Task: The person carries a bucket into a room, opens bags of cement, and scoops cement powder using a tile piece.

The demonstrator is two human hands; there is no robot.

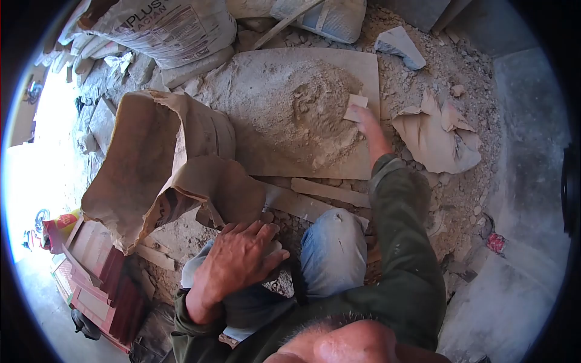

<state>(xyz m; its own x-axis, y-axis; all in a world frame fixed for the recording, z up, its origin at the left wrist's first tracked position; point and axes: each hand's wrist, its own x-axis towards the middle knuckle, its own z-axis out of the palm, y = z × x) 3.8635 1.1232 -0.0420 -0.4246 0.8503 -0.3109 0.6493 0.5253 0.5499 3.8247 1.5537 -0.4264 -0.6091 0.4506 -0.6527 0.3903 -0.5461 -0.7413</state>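
Nearest to you, your left hand (239, 260) lies at the left knee, its fingers loosely bent and close together with the thumb a little apart, and just beyond it stands the open paper sack (209, 130), at the left side of the board (278, 166). Farther, on the right, your right hand (367, 121) pinches the small flat pale piece (356, 107) at the right edge of the grey powder heap (315, 112), which is spread on this board; the printed bag (175, 30) lies at far left.
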